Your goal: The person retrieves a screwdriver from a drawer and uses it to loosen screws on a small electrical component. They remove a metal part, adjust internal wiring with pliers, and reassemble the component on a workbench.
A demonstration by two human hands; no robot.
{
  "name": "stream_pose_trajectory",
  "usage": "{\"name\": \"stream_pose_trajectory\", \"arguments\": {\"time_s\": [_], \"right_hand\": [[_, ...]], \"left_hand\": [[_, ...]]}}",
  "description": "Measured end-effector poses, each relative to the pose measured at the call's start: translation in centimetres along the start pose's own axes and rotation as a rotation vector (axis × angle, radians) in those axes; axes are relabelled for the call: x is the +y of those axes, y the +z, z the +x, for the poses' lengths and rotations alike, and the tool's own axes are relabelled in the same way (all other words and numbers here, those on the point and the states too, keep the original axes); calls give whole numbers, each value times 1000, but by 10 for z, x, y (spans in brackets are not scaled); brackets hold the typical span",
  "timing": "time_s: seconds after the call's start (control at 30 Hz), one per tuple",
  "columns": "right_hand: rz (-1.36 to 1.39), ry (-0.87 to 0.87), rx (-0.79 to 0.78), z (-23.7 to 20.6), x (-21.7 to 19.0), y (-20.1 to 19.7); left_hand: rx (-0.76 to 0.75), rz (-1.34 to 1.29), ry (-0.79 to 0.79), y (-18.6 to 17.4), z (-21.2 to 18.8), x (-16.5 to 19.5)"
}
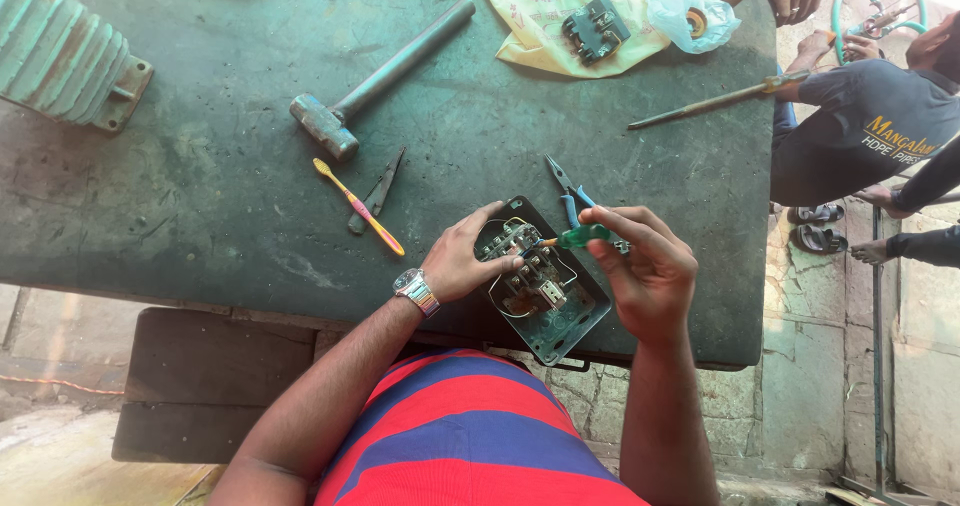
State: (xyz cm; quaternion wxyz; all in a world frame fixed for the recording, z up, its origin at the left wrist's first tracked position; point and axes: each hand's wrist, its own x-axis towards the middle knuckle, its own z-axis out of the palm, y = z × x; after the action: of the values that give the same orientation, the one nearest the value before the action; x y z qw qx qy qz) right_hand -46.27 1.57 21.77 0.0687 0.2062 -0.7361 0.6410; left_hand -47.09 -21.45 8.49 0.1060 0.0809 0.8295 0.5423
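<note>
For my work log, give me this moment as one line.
left hand: steadies open electrical switch box | right hand: holds green-handled screwdriver to its terminals | nearby: blue pliers, hammer, toothbrush

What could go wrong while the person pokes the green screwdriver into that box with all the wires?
The green screwdriver in the right hand could slip off and jab the left hand, whose fingers rest right beside the tip. It might also nick the thin wires inside the open switch box. The box sits near the workbench edge, so a hard push could perhaps shove it off.
</note>
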Motion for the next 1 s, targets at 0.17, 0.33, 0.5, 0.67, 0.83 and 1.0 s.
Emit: {"name": "stream_pose_trajectory", "arguments": {"time_s": [0.17,0.33,0.5,0.67,0.83,1.0], "right_hand": [[-80,-14,-35,0,-1,2],[-18,8,41,-1,1,9],[-110,81,-14,1,-6,6],[-148,-27,43,1,-7,9],[-142,36,59,1,-12,5],[-252,-27,-22,3,-13,6]], "left_hand": [[2,-90,-51,-1,-2,6],[46,-116,-33,-1,-3,4],[84,-104,25,0,-3,1],[53,-102,-6,-2,-3,1],[51,-103,3,-2,-2,2],[66,-112,-6,-3,-3,4]]}}
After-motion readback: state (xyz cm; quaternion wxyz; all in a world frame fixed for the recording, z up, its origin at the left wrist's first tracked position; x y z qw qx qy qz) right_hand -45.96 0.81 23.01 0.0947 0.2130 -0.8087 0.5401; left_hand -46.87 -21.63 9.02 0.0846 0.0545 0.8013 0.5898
